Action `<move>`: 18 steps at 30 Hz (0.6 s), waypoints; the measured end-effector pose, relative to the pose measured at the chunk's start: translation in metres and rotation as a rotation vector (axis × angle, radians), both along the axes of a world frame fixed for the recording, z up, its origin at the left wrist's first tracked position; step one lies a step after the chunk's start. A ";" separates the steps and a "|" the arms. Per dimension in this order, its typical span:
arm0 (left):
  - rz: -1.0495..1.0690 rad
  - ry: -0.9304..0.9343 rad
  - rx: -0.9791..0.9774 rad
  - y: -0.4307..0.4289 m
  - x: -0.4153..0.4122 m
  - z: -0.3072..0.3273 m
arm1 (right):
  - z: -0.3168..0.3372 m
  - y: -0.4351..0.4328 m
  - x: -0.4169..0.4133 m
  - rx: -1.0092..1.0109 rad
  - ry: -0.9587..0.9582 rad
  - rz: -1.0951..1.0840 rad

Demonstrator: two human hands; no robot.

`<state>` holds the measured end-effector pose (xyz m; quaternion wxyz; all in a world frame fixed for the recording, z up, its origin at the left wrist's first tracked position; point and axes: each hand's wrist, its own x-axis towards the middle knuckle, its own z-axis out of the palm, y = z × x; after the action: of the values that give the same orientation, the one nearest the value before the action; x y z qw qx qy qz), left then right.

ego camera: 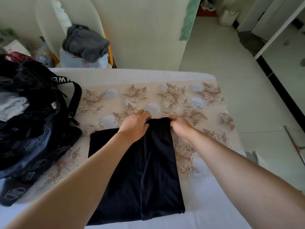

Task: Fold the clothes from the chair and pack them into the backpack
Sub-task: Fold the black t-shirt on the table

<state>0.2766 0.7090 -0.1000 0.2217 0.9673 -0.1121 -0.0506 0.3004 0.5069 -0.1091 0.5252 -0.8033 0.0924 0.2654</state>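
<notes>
A black garment (148, 171) lies spread on the flowered bed cover (189, 100) in front of me. My left hand (134, 125) and my right hand (180, 126) each grip one side of its narrow far end, fingers curled into the cloth. The dark patterned backpack (33, 129) stands open at the left on the bed, with a light grey cloth (12, 104) showing inside it. A grey garment (85, 42) lies bunched on the chair (49, 27) behind the bed.
A white plastic bag (82, 61) sits under the grey garment on the chair. Clutter fills the far left corner. Pale floor tiles (231, 71) run along the bed's right side, with a long-handled tool (295, 146) lying there.
</notes>
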 end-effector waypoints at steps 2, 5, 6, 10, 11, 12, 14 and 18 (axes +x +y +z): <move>0.116 0.123 -0.088 0.006 -0.001 0.005 | 0.001 0.003 0.005 0.018 0.010 -0.037; 0.388 0.509 -0.480 0.009 0.004 0.009 | 0.003 0.005 0.013 0.027 0.020 -0.045; 0.492 0.620 -0.644 0.008 0.006 0.011 | 0.003 0.005 0.016 0.015 0.001 -0.021; 0.534 0.588 -0.477 0.005 0.011 0.008 | 0.003 0.014 0.031 -0.135 -0.153 0.142; 0.491 0.454 -0.277 0.004 0.010 0.004 | 0.001 0.017 0.032 -0.220 -0.206 0.177; 0.470 0.270 -0.114 0.002 0.006 -0.001 | -0.002 0.019 0.032 -0.332 -0.280 0.200; 0.376 -0.083 -0.030 -0.005 -0.010 -0.010 | -0.009 0.021 0.018 -0.561 -0.491 0.198; -0.013 -0.224 0.120 -0.024 -0.052 -0.038 | -0.023 0.020 -0.026 -0.676 -0.857 0.323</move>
<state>0.2242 0.6854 -0.1379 0.1494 0.9776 -0.1393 0.0497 0.2741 0.5272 -0.1324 0.1822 -0.9665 -0.1730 -0.0519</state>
